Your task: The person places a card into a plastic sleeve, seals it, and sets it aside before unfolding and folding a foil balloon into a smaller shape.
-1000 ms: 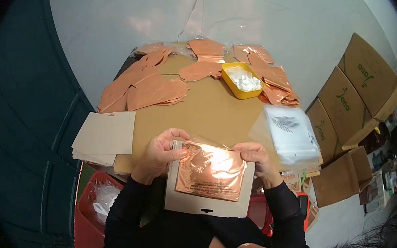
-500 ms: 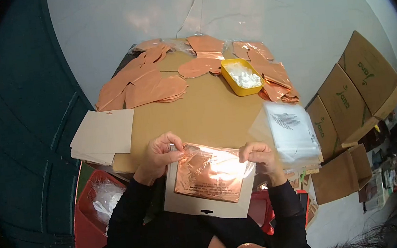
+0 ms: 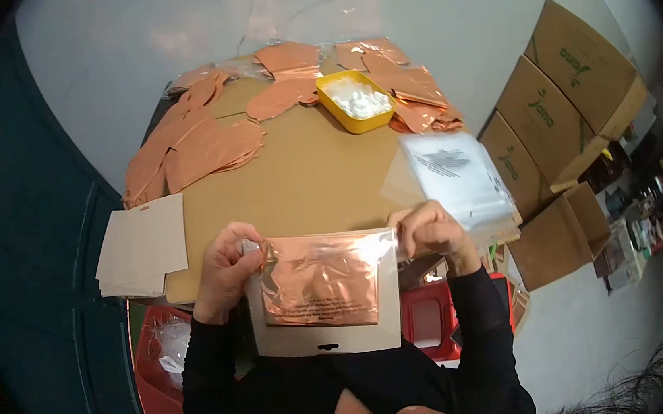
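A clear plastic bag (image 3: 322,249) with printed text holds a white card with a hanger slot (image 3: 289,342) and a folded copper-coloured foil piece (image 3: 332,291). My left hand (image 3: 230,269) pinches the bag's upper left corner between thumb and fingers. At the upper right corner is my right hand (image 3: 434,233), its fingers curled. Whether it grips the bag's edge or something small there is hidden. The bag is held over my lap at the table's near edge, slot side toward me.
Copper-coloured foil pieces (image 3: 214,150) lie along the table's (image 3: 297,178) left and back edges. A yellow tub (image 3: 355,125) holds white bits. Clear bags (image 3: 455,167) are stacked at right, white cards (image 3: 144,245) at left. Cardboard boxes (image 3: 562,117) stand right; a red basket (image 3: 152,376) is below left.
The bag has turned to lie straighter and shifted slightly left. My right hand has gone from pinching over the bag's upper right corner to being curled just beside it. The camera view has shifted.
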`<state>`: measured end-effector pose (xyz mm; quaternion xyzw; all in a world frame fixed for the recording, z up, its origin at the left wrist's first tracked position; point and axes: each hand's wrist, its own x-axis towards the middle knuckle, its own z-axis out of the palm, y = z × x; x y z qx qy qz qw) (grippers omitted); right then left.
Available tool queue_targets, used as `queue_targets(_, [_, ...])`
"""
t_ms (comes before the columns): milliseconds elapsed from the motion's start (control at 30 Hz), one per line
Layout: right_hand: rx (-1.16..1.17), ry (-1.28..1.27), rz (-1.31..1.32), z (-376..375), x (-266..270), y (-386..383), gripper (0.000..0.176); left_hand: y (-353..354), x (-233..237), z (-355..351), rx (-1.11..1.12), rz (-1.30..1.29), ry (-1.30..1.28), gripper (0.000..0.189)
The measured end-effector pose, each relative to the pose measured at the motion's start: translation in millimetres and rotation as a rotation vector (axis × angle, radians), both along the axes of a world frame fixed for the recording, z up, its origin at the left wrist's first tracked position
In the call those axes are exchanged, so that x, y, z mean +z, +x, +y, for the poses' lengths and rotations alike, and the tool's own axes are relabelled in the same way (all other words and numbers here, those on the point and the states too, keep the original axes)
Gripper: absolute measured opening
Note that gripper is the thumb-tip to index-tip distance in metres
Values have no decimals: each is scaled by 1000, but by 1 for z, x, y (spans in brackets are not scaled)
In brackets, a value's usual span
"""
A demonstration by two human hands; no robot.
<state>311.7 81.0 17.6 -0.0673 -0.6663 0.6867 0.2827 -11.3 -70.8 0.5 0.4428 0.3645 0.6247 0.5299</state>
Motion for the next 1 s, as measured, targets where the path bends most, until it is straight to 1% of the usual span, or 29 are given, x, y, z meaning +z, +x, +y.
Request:
queue_targets(33, [-1,-8,58,2,0,3,35,0,1,-1,-2,2,-11,21])
queue_targets(67, [-151,-44,36,-1,1,5,42,-1,3,-2,-3,6,-20,22])
queue_targets(167, [-441,-174,-277,12,5,4,47,0,3,0,-3,27,-20,23])
queue_targets(300, [-392,-43,-553,-21,18,-18,40,-3,0,6,-22,78,35,28])
queue_targets(333, [-172,-112,-534,-14,8,-15,34,-4,3,6,-38,74,10,31])
queue_targets(433, [-131,-33,-487,-19,3,-18,26,-2,14,7,-70,27,-44,37])
queue_targets(500, [-78,-38,-456,-17,-1,-15,28,-1,20,5,-112,-51,-55,41])
queue_targets(700, [-71,-45,-464,-26,2,-2,29,5,23,4,-131,-103,-91,40])
queue_targets(800, [-137,-31,-519,-35,9,1,31,14,23,8,3,-21,-72,36])
queue_targets(900, [-154,25,-388,-36,-5,7,32,17,25,14,-16,-22,-82,33])
queue_targets(1000, [-164,-44,-381,-39,-4,20,32,29,27,27,-44,-117,-17,34])
